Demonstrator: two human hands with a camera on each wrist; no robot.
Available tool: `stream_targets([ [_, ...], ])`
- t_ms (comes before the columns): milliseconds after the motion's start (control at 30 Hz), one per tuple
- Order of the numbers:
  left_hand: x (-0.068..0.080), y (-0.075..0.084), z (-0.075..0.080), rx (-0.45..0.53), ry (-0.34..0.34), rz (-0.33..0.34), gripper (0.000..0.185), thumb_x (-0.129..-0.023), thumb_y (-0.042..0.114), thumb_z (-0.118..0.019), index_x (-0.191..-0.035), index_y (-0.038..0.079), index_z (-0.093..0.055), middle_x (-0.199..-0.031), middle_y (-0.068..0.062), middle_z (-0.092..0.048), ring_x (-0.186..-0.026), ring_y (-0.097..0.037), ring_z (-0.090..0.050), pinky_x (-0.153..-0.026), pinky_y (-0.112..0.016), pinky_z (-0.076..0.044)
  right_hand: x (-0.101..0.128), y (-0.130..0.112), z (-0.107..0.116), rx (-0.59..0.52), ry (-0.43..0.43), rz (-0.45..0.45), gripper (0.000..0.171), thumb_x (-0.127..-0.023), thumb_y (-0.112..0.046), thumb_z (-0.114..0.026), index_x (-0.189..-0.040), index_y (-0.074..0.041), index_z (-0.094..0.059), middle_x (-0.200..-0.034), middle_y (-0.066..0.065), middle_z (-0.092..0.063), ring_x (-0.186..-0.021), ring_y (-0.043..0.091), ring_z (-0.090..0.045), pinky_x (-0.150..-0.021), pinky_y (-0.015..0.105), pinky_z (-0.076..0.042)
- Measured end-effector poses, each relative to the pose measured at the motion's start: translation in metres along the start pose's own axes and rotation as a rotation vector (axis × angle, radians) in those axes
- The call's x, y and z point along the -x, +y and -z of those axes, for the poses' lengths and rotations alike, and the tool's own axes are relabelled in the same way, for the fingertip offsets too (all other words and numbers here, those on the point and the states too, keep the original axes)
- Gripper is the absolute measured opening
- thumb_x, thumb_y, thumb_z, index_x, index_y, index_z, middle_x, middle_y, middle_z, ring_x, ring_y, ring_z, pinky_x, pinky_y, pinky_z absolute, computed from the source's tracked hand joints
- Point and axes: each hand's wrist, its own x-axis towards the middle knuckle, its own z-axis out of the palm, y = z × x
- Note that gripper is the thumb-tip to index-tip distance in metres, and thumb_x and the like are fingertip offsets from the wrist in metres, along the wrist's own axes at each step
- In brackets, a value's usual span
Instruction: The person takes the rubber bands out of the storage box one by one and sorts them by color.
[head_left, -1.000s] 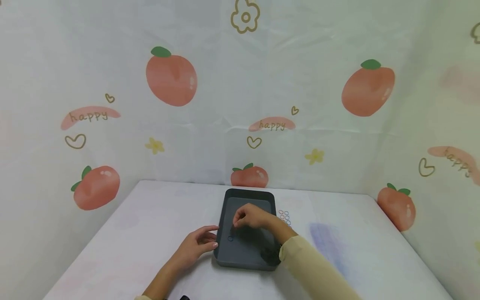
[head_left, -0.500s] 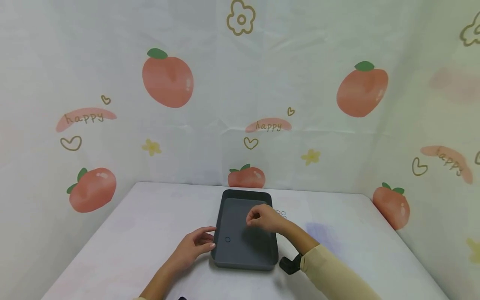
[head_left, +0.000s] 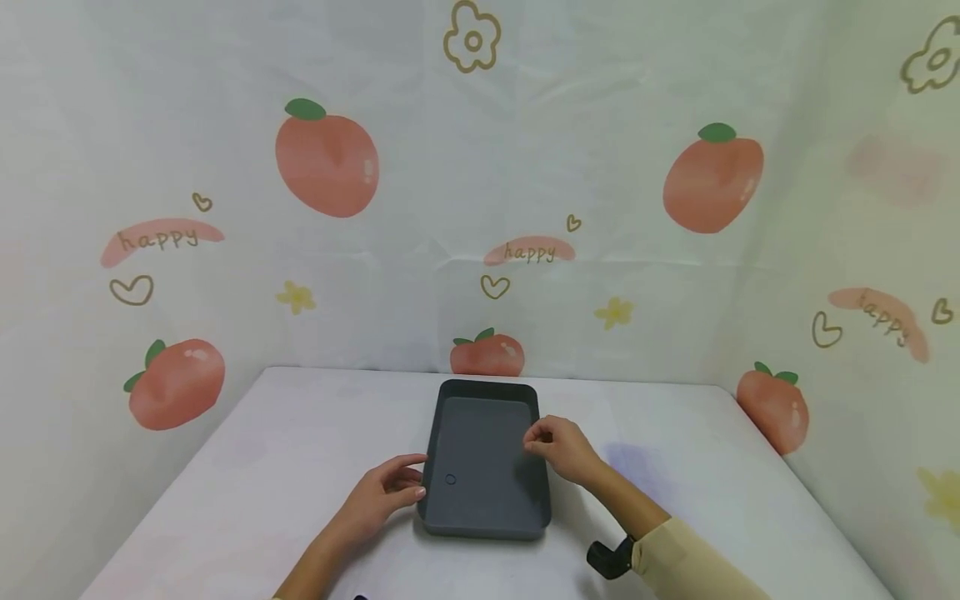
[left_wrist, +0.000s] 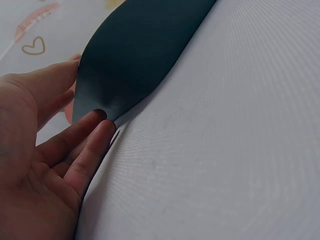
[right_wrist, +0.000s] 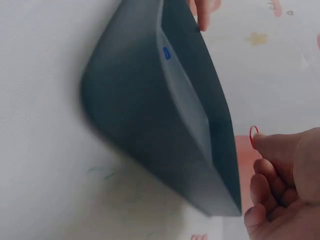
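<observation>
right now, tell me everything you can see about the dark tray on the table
The tray is a dark grey rectangle with rounded corners and a low raised wall, matte and plastic-looking. It sits flat on the white table, long side running away from the person. One small blue ring lies inside near its left wall. The left hand touches the left wall with straight fingers; the right hand is at the right rim, pinching a small red ring.
</observation>
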Motion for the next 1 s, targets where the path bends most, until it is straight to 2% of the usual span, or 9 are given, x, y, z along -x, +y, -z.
stream_targets([
  [267,0.0,-0.001,0.0,0.01,0.0,0.006,0.053,-0.089,0.02,-0.072,-0.136,0.005,-0.054,-0.112,-0.012,-0.065,-0.101,-0.024,-0.064,-0.082,-0.026,-0.049,0.013,0.013,0.003,0.008,0.13,-0.047,0.009,-0.081,0.003,-0.073,-0.081,-0.004,-0.067,-0.075,-0.001,-0.061,-0.07,0.013,-0.053,-0.062,0.027,-0.045],
  [500,-0.001,-0.001,-0.001,0.011,-0.002,0.003,0.052,-0.089,0.019,-0.072,-0.136,0.005,-0.054,-0.112,-0.012,-0.065,-0.101,-0.025,-0.064,-0.081,-0.026,-0.05,0.016,0.023,0.005,0.095,0.216,-0.071,0.015,-0.079,0.006,-0.074,-0.076,-0.006,-0.066,-0.073,-0.004,-0.057,-0.071,0.013,-0.053,-0.066,0.029,-0.046],
  [800,0.0,-0.001,0.0,0.027,-0.012,-0.01,0.053,-0.09,0.019,-0.071,-0.137,0.003,-0.053,-0.113,-0.014,-0.065,-0.1,-0.023,-0.064,-0.082,-0.026,-0.05,0.011,0.034,0.009,0.226,0.22,-0.088,0.012,-0.077,0.004,-0.073,-0.073,-0.005,-0.066,-0.07,-0.002,-0.058,-0.068,0.013,-0.049,-0.065,0.033,-0.042],
  [1000,0.0,-0.001,0.0,0.02,-0.014,-0.022,0.052,-0.09,0.02,-0.071,-0.137,0.004,-0.053,-0.112,-0.014,-0.065,-0.101,-0.024,-0.064,-0.081,-0.026,-0.05,0.004,0.041,0.013,0.247,0.191,-0.146,0.01,-0.078,0.003,-0.071,-0.072,-0.004,-0.067,-0.068,-0.001,-0.057,-0.065,0.014,-0.049,-0.062,0.031,-0.042],
])
